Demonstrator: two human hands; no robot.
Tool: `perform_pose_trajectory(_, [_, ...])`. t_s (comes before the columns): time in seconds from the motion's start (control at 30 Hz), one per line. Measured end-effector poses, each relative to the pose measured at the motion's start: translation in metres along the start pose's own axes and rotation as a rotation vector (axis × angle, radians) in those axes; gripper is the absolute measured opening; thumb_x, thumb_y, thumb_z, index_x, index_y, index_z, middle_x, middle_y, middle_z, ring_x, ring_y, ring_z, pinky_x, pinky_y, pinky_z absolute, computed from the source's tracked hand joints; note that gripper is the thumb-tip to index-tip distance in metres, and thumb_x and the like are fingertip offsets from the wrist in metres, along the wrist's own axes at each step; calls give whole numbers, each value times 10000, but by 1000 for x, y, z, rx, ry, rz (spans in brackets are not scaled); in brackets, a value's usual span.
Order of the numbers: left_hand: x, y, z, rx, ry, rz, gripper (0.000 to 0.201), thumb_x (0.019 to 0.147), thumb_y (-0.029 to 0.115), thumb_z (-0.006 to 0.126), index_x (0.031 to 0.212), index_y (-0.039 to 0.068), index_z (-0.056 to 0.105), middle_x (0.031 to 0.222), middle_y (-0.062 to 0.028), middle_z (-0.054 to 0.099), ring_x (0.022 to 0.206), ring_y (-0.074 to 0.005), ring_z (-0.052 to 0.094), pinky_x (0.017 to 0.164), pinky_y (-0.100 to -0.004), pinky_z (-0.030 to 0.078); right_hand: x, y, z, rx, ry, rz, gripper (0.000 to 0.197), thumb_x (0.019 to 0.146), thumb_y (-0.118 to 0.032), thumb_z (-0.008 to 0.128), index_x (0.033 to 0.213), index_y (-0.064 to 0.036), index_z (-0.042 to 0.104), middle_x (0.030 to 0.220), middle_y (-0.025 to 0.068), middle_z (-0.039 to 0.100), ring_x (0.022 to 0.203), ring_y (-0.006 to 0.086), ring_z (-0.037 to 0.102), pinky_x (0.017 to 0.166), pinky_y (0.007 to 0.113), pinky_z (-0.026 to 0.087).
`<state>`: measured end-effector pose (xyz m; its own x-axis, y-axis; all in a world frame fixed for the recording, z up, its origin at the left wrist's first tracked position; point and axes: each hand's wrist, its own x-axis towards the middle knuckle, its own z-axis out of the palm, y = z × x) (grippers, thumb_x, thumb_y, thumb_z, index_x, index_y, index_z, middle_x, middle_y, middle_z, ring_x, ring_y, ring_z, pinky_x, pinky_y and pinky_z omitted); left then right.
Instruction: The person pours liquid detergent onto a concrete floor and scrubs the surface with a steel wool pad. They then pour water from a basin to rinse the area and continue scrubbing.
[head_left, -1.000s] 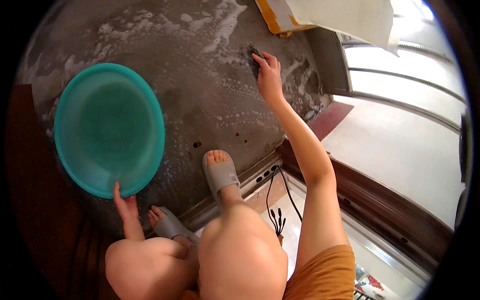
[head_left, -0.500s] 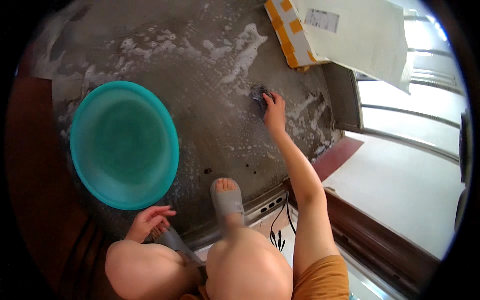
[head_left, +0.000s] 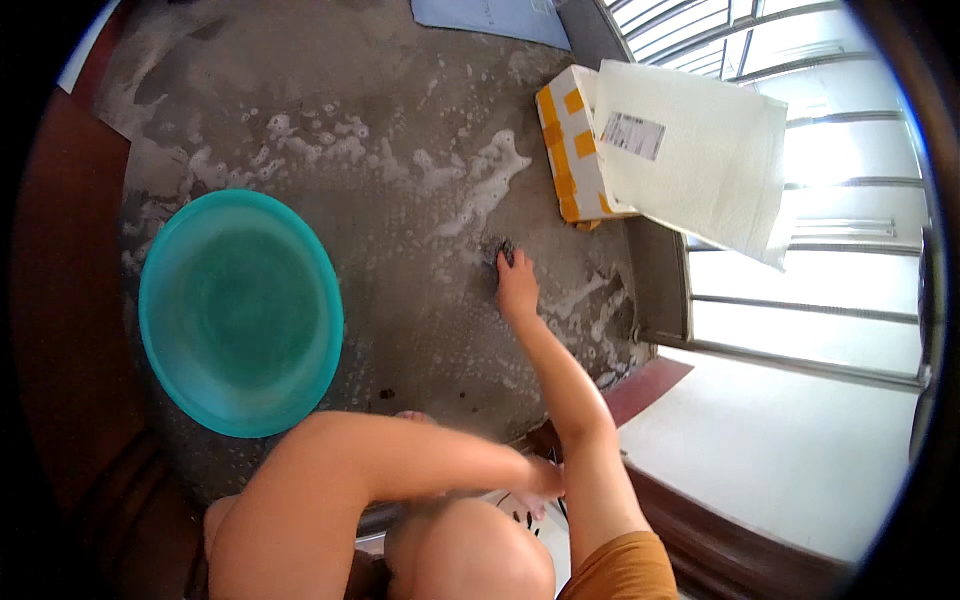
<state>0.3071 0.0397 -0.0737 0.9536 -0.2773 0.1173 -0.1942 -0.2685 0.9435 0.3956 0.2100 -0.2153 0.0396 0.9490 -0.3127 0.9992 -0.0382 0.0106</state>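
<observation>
My right hand [head_left: 516, 288] is closed round a dark, tangled scrubbing pad [head_left: 503, 247] and presses it to the wet grey floor [head_left: 420, 290]. Streaks of white suds [head_left: 490, 180] lie just beyond the pad. My left arm bends across in front of my knee, and my left hand [head_left: 543, 480] is beside my right arm near the elbow. Its fingers are blurred and partly hidden. On the left stands a round teal basin [head_left: 240, 410] that looks to hold some liquid.
A white box with orange tape [head_left: 570, 150] stands at the far right, a pale padded sheet [head_left: 700, 150] leaning over it. Window bars [head_left: 810, 305] line the right side. Dark brown furniture [head_left: 70, 280] borders the left. A bluish flat sheet [head_left: 490, 18] lies at the back.
My left hand has swung from beside the basin across to my right arm. My right hand still grips the pad. The view has shifted, showing more of the far floor and window.
</observation>
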Motion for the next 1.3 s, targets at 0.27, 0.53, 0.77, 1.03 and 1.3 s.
perform_pose_trajectory(0.27, [51,-76,25,-251,167,-461,270,830,193,559,1023,8,595,1034,-194,594,965,-325,590,775,-413,470,-10,31,28,175,389,-147,510,724,45,557,1211,-106,558,1307,121,457,1083,321,473,875,408,455])
perform_pose_trajectory(0.53, [43,-71,-36,-1255,35,96,180,916,82,449,977,29,610,921,-34,604,884,-100,567,738,-240,416,136,131,23,31,517,22,398,814,-67,514,1210,-89,549,1335,116,440,1023,327,485,830,407,457])
perform_pose_trajectory(0.77, [42,-96,-81,-1318,-8,96,156,916,71,427,899,52,581,813,2,481,786,-75,470,684,-226,367,299,121,-3,27,579,277,303,907,-123,465,1189,-29,524,1196,159,508,1033,339,503,821,401,470])
perform_pose_trajectory(1.03, [44,-113,-103,-1349,-113,109,181,915,59,403,809,78,548,690,43,340,674,-46,359,621,-210,312,234,47,34,224,490,-291,396,788,-44,516,1181,-73,558,1305,138,466,1010,330,502,820,410,461])
perform_pose_trajectory(1.3, [37,-104,-108,-1331,-172,131,204,916,56,390,773,91,532,641,61,273,628,-34,306,597,-205,285,150,266,57,32,454,264,537,736,54,522,1255,-86,524,1303,166,449,1067,372,460,904,448,416])
